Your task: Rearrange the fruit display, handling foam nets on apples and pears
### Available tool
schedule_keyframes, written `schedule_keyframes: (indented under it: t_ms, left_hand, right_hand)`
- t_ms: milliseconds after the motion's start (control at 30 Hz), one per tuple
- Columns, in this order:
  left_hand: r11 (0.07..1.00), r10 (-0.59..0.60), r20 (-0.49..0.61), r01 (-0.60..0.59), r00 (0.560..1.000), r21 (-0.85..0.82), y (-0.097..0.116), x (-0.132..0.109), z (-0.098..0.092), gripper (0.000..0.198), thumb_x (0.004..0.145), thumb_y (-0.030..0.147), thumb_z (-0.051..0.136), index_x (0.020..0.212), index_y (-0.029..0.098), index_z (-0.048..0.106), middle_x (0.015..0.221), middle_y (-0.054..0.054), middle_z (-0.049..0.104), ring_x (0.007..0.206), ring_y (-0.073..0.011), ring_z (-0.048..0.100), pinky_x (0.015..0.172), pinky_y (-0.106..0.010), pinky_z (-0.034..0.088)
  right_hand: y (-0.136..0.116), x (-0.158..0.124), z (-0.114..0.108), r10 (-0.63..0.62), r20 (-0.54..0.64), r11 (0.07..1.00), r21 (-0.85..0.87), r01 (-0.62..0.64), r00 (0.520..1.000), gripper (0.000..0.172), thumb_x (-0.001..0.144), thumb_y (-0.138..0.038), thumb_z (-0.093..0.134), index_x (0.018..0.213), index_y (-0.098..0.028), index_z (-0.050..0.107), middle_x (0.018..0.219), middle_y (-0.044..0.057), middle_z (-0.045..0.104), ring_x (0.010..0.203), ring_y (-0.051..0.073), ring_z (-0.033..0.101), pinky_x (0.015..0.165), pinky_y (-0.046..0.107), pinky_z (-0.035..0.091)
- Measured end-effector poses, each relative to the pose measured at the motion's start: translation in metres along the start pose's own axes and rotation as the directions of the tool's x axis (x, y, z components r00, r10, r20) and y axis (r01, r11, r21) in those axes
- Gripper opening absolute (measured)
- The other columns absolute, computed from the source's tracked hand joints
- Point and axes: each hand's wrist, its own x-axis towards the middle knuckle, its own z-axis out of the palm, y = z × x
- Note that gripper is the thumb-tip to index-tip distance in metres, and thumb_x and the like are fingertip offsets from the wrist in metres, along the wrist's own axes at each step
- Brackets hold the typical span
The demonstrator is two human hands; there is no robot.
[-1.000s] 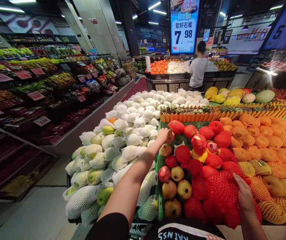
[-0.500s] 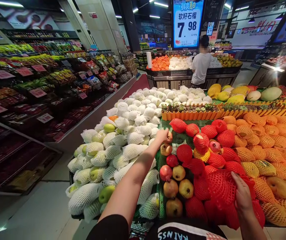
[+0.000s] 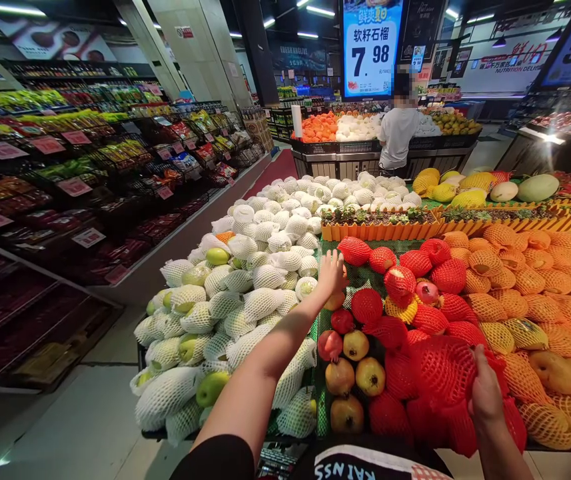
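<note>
My left hand (image 3: 333,272) reaches to the left edge of the pomegranate section, fingers extended and apart over a bare pomegranate that it largely covers. Just below it is another bare pomegranate (image 3: 336,301), partly behind my wrist. My right hand (image 3: 486,390) grips a bunch of red foam net sleeves (image 3: 445,373), which hang over the front of the section. Several bare pomegranates (image 3: 370,377) lie in the front left part. Others wear red nets, such as the netted pomegranate (image 3: 366,306) near the middle.
White-netted fruit (image 3: 230,303) is piled to the left, orange-netted fruit (image 3: 545,287) to the right. A low orange fence (image 3: 380,231) with small plants runs behind the pomegranates. Farther back, a person in a white shirt (image 3: 398,137) stands at another fruit stand.
My left hand's fingers have gone from curled around a pomegranate to stretched out over it. My right hand keeps hold of the red net sleeves, nearly still.
</note>
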Motion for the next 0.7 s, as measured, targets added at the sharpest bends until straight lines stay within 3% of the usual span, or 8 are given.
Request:
schedule_keyframes:
  t_ms: [133, 200, 267, 367, 433, 500, 600, 700]
  left_hand:
    - [0.971, 0.212, -0.041, -0.215, 0.976, -0.109, 0.03, -0.008, 0.006, 0.066, 0.097, 0.036, 0.064, 0.158, 0.017, 0.049, 0.168, -0.018, 0.047, 0.161, -0.0354, 0.032, 0.13, -0.052, 0.03]
    - [0.97, 0.205, -0.031, -0.208, 0.978, -0.126, 0.041, -0.01, 0.01, 0.06, 0.097, 0.037, 0.063, 0.153, 0.018, 0.054, 0.166, -0.017, 0.05, 0.158, -0.0356, 0.038, 0.128, -0.052, 0.034]
    - [0.976, 0.165, -0.035, -0.168, 0.986, -0.139, 0.047, -0.011, 0.012, 0.057, 0.098, 0.038, 0.062, 0.149, 0.014, 0.056, 0.166, -0.021, 0.048, 0.157, -0.0391, 0.037, 0.128, -0.056, 0.034]
    - [0.978, 0.126, -0.031, -0.129, 0.992, -0.164, 0.051, -0.012, 0.013, 0.051, 0.1, 0.039, 0.06, 0.145, 0.013, 0.059, 0.165, -0.022, 0.048, 0.156, -0.0404, 0.039, 0.127, -0.057, 0.035]
    - [0.971, 0.149, -0.001, -0.147, 0.989, -0.19, 0.053, -0.016, 0.015, 0.048, 0.099, 0.046, 0.062, 0.138, 0.017, 0.064, 0.155, -0.018, 0.058, 0.148, -0.0378, 0.049, 0.123, -0.053, 0.041]
    - [0.963, 0.171, 0.065, -0.152, 0.983, -0.223, 0.058, -0.023, 0.02, 0.058, 0.092, 0.06, 0.071, 0.132, 0.019, 0.067, 0.142, -0.016, 0.067, 0.135, -0.0366, 0.061, 0.115, -0.048, 0.049]
    - [0.962, 0.133, 0.167, -0.087, 0.977, -0.258, 0.07, -0.035, 0.031, 0.094, 0.072, 0.073, 0.084, 0.143, 0.016, 0.059, 0.129, -0.017, 0.072, 0.117, -0.0388, 0.072, 0.099, -0.044, 0.057]
    - [0.963, 0.078, 0.183, -0.027, 0.98, -0.269, 0.08, -0.044, 0.037, 0.108, 0.067, 0.068, 0.088, 0.151, 0.012, 0.05, 0.128, -0.021, 0.072, 0.114, -0.041, 0.072, 0.095, -0.046, 0.058]
  right_hand:
    - [-0.02, -0.009, 0.004, 0.071, 0.035, 0.996, -0.062, -0.068, 0.997, 0.045, 0.062, -0.063, 0.091, 0.08, -0.023, 0.08, 0.094, 0.005, 0.081, 0.102, 0.03, 0.074, 0.095, 0.04, 0.06]
    - [-0.029, -0.015, 0.007, 0.052, 0.102, 0.994, -0.097, -0.042, 0.993, 0.047, 0.061, -0.062, 0.093, 0.064, -0.022, 0.069, 0.074, 0.001, 0.071, 0.077, 0.022, 0.067, 0.077, 0.035, 0.058]
    - [-0.035, -0.02, 0.011, 0.0, 0.133, 0.994, -0.104, 0.014, 0.991, 0.055, 0.062, -0.061, 0.094, 0.058, -0.023, 0.055, 0.062, -0.004, 0.058, 0.065, 0.016, 0.057, 0.07, 0.03, 0.052]
    - [-0.039, -0.021, 0.014, -0.096, 0.142, 0.992, -0.07, 0.106, 0.985, 0.053, 0.061, -0.054, 0.097, 0.071, -0.023, 0.055, 0.08, -0.001, 0.071, 0.088, 0.022, 0.07, 0.087, 0.032, 0.055]
    - [-0.04, -0.019, 0.014, -0.104, 0.129, 0.992, -0.06, 0.112, 0.986, 0.052, 0.059, -0.05, 0.098, 0.084, -0.024, 0.061, 0.099, 0.004, 0.078, 0.105, 0.027, 0.073, 0.097, 0.036, 0.056]
    - [-0.04, -0.018, 0.011, -0.037, 0.145, 0.996, -0.072, 0.048, 0.989, 0.056, 0.057, -0.051, 0.099, 0.095, -0.023, 0.068, 0.097, 0.005, 0.079, 0.094, 0.027, 0.075, 0.088, 0.038, 0.059]
    - [-0.039, -0.019, 0.01, 0.081, 0.238, 0.994, -0.087, -0.062, 0.968, 0.055, 0.064, -0.059, 0.094, 0.1, -0.02, 0.077, 0.083, 0.005, 0.078, 0.075, 0.026, 0.072, 0.071, 0.036, 0.06]
    - [-0.039, -0.021, 0.015, 0.071, 0.261, 0.994, -0.095, -0.048, 0.963, 0.052, 0.068, -0.064, 0.091, 0.095, -0.02, 0.081, 0.089, 0.007, 0.079, 0.084, 0.026, 0.072, 0.077, 0.034, 0.059]
